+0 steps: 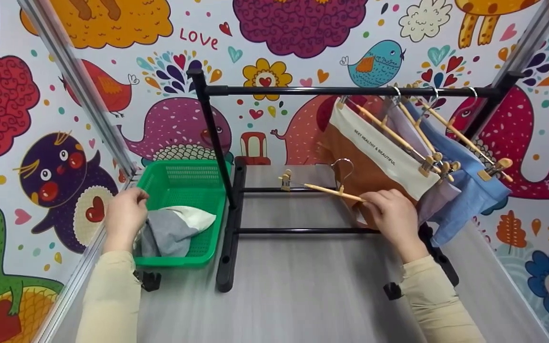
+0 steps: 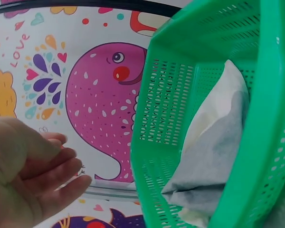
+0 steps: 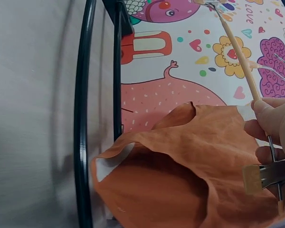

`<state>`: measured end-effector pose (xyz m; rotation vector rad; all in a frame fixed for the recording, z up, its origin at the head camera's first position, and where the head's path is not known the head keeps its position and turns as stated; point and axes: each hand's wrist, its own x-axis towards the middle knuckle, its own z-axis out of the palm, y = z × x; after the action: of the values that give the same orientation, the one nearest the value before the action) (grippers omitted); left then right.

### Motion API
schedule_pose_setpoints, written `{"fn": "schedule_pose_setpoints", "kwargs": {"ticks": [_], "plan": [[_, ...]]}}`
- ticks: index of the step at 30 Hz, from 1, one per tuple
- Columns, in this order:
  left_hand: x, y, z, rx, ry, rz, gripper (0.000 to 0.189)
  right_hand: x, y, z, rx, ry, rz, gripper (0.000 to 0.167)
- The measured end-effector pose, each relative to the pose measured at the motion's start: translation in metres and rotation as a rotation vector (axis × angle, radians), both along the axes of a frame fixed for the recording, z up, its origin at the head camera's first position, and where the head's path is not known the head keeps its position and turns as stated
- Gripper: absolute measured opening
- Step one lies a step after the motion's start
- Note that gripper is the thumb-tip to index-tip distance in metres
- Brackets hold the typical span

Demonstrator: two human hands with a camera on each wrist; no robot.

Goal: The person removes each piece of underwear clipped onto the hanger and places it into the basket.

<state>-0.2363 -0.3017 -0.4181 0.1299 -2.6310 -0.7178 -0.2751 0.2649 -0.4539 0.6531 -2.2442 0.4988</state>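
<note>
My right hand (image 1: 391,216) grips one end of a wooden clip hanger (image 1: 324,189), whose metal hook points up. In the right wrist view one clip (image 3: 268,175) of the hanger shows below the fingers, and no garment hangs from it. Over the left side of a green basket (image 1: 186,261) hovers my left hand (image 1: 126,214), holding nothing. The left wrist view shows its fingers loosely bent. Inside the basket lies a crumpled grey and white cloth (image 1: 169,233). Just behind the right hand hangs a brown and cream garment (image 1: 355,152) with printed lettering.
A black clothes rack (image 1: 293,90) stands on the grey table (image 1: 298,286). Toward its right end hang a blue garment (image 1: 470,186) and a pale mauve one (image 1: 439,200) on clip hangers. Patterned walls (image 1: 169,124) border the table at the back and sides.
</note>
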Motion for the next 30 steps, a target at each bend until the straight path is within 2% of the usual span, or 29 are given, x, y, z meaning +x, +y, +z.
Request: {"fn": "schedule_pose_setpoints", "kwargs": {"ticks": [6, 11, 15, 21, 30], "plan": [[0.004, 0.001, 0.004, -0.043, 0.008, -0.06, 0.015, -0.002, -0.001, 0.014, -0.009, 0.015, 0.002, 0.016], [0.008, 0.003, 0.012, -0.023, -0.026, -0.09, 0.018, -0.005, -0.003, 0.025, -0.006, 0.069, 0.011, 0.015], [0.009, 0.006, 0.015, -0.017, -0.027, -0.11, 0.018, -0.005, -0.005, 0.034, -0.005, 0.061, 0.005, 0.013], [0.007, 0.016, 0.012, -0.022, -0.023, -0.139, 0.02, -0.007, -0.01, 0.048, -0.008, 0.069, 0.0, 0.013], [0.009, 0.045, 0.003, 0.008, -0.083, -0.161, 0.029, -0.01, -0.019, 0.067, -0.001, 0.077, 0.008, 0.015]]}}
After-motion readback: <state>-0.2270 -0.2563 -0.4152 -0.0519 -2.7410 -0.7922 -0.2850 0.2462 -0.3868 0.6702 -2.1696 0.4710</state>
